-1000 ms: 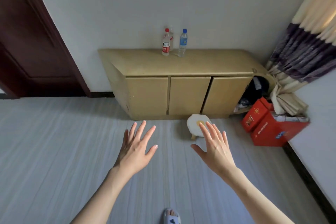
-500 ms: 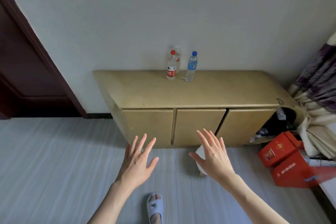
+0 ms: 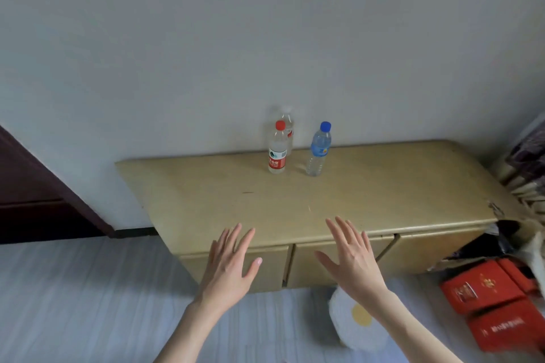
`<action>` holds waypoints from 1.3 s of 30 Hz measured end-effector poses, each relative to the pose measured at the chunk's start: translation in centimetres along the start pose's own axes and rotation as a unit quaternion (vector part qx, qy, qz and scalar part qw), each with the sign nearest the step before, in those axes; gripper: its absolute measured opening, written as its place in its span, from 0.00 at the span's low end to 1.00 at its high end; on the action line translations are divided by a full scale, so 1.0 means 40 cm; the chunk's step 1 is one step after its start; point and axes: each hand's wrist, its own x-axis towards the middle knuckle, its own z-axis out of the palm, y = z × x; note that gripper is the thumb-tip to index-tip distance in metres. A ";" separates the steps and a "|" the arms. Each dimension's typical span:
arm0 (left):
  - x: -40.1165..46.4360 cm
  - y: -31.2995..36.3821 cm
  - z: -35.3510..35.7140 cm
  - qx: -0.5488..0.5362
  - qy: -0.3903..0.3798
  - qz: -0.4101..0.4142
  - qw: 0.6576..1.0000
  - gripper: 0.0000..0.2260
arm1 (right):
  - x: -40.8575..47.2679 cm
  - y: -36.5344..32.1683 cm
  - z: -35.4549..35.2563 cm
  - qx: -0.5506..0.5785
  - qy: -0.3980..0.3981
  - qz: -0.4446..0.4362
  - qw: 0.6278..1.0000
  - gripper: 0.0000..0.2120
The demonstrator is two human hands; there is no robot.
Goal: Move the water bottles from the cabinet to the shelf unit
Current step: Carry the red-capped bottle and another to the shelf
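A low tan cabinet (image 3: 224,203) stands against the white wall. On its top near the wall stand a red-capped bottle (image 3: 277,150) with a red label, a second clear bottle (image 3: 288,124) half hidden right behind it, and a blue-capped bottle (image 3: 318,150) to the right. My left hand (image 3: 230,265) and my right hand (image 3: 351,259) are both open, fingers spread, held over the cabinet's front edge, well short of the bottles. No shelf unit is in view.
A dark wooden door (image 3: 26,203) is at the left. Red boxes (image 3: 495,306) lie on the floor at the right below a curtain (image 3: 528,162). A small white round stool (image 3: 354,324) with a yellow spot stands on the floor under my right arm.
The view has closed in on the cabinet, which now looks much larger and nearer. Both open hands have moved forward from over the floor to the cabinet's front edge.
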 end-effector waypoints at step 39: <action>1.016 0.014 0.005 -0.147 0.021 -0.067 0.987 0.12 | 1.235 -0.006 -0.036 0.050 -0.113 -0.062 0.990 0.16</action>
